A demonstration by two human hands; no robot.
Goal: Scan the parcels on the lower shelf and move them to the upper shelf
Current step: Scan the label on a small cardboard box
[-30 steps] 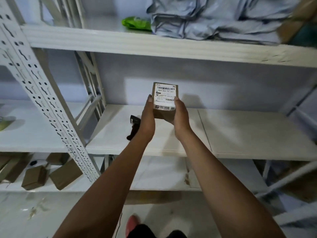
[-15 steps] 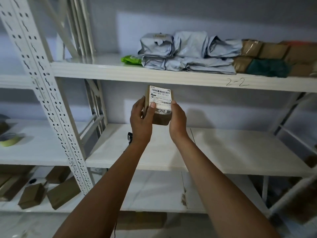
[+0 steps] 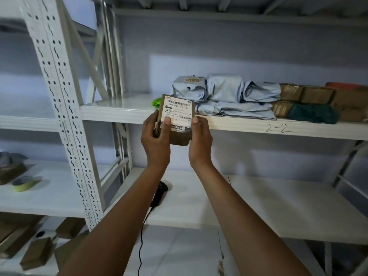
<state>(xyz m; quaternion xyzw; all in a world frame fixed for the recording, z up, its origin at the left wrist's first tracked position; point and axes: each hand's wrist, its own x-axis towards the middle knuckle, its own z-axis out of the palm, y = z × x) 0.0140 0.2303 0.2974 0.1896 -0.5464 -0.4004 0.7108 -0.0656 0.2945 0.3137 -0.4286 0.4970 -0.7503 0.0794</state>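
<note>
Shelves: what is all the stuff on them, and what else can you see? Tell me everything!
labelled box: one, brown with white label, held at the front edge of the upper shelf
grey bags: several, grey-blue, piled on upper shelf
brown parcels: several, brown, upper shelf, right
dark green parcel: one, beside the brown parcels
green packet: one, bright green, upper shelf, behind the box
scanner: one, black, corded, lower shelf
tape roll: one, yellow-green, left-hand shelf
small boxes: several, brown, bottom left
rack upright: one, white, left
left grip: holds box's left side
right grip: holds box's right side
</note>
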